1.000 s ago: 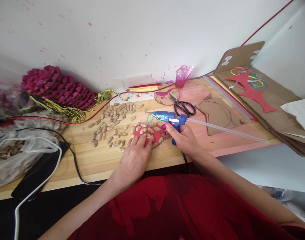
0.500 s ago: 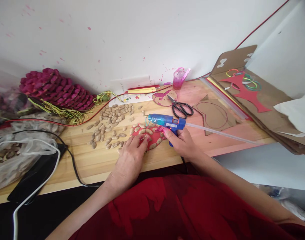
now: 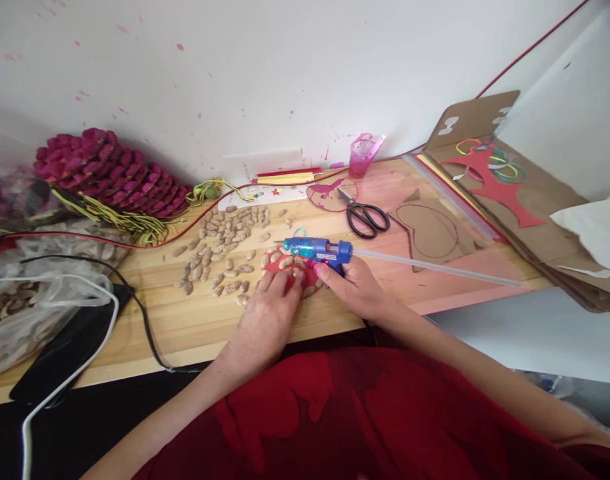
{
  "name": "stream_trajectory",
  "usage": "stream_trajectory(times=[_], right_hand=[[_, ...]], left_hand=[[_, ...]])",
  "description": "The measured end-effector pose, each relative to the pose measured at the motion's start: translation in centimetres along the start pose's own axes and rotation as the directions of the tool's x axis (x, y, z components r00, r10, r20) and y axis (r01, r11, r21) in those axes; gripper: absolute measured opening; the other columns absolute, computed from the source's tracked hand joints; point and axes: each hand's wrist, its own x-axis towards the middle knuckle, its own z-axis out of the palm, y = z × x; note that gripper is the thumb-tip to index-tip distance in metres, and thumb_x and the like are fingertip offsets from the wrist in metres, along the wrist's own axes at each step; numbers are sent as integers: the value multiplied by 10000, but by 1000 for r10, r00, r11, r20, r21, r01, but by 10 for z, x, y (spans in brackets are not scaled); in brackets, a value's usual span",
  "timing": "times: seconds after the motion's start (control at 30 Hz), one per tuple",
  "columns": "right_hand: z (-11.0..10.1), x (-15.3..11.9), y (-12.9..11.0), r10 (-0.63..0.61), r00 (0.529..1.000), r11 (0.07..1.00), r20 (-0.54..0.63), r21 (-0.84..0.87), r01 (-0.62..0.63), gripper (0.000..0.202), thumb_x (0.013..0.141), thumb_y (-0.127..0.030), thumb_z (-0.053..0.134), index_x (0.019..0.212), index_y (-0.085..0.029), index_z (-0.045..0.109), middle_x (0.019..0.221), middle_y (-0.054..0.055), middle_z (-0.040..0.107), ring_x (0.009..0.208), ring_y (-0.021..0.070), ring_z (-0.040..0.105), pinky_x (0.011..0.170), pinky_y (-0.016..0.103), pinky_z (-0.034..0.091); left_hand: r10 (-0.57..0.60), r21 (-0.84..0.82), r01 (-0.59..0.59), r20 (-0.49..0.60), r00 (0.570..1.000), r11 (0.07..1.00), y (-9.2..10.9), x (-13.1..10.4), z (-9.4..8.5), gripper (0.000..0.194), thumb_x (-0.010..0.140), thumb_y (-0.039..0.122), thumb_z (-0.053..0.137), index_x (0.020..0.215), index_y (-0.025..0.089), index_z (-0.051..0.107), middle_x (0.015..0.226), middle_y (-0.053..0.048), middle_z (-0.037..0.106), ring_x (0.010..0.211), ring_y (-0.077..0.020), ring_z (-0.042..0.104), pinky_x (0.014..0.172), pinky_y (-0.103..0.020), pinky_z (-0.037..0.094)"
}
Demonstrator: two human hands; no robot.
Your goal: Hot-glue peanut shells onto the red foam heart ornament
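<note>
My right hand (image 3: 352, 285) is wrapped round the handle of a blue hot glue gun (image 3: 317, 249), whose nozzle points left. A long clear glue stick (image 3: 435, 264) juts from its back end. Below the gun lies a red cutout (image 3: 275, 267) with peanuts set along its edge, partly hidden by the gun and my fingers. My left hand (image 3: 272, 303) rests over the cutout's near left side, its fingers closed at a peanut (image 3: 298, 271) by the fingertips. Loose peanuts (image 3: 229, 227) are scattered over the wooden table (image 3: 185, 327) to the left.
Black scissors (image 3: 365, 219), a round cardboard piece (image 3: 329, 195) and a pink-stained cup (image 3: 363, 157) stand toward the wall. Cardboard with a drawn outline (image 3: 435, 233) lies right. A magenta peanut-like bundle (image 3: 109, 173), plastic bags (image 3: 39, 310) and a black cord (image 3: 145, 313) are left.
The glue gun in my right hand has shifted left and slightly down, now covering more of the red cutout. My left hand has moved slightly to the right over the cutout.
</note>
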Motion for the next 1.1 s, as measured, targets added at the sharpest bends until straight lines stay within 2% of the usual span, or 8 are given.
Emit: stream_trajectory(times=[0.17,0.37,0.53,0.8,1.1], right_hand=[[1,0,1,7,1000,1000,-12,-29,-7,318,1012,-393,567,1244,-263,742,1128,23,768,1031,204,694,962,339,532],[1,1,0,10,1000,1000,-10,-21,-11,315,1015,-378,565,1252,-269,741,1148,16,776,1018,200,701,960,340,533],[1,1,-2,12,1000,999,-11,-29,-13,316,1011,-381,565,1241,-259,743,1163,22,773,1051,208,700,992,351,526],[0,1,-4,52,999,998,8,-35,-52,323,1011,-412,555,1225,-259,742,1165,39,767,1072,240,689,1024,405,516],[0,2,-4,48,999,998,10,-39,-48,318,1012,-418,559,1217,-263,745,1165,31,770,1060,220,700,1004,361,516]], left_hand=[[8,-44,-7,25,1000,999,-3,-1,0,422,937,32,486,1332,70,630,1227,-197,666,1149,-312,598,987,-478,584],[44,-28,-43,35,998,999,-5,1,-2,405,942,35,472,1314,29,632,1205,-199,678,1153,-310,598,1007,-453,576],[39,-21,-38,49,998,999,-5,2,-2,409,954,38,445,1307,76,648,1206,-180,682,1172,-294,605,1043,-459,556],[54,-29,-53,26,998,998,-8,1,-1,399,980,66,423,1318,98,631,1167,-155,688,1189,-274,611,1063,-442,546],[72,-18,-72,-1,997,997,-7,2,0,382,979,68,436,1311,62,626,1156,-179,696,1198,-290,621,1052,-449,555]])
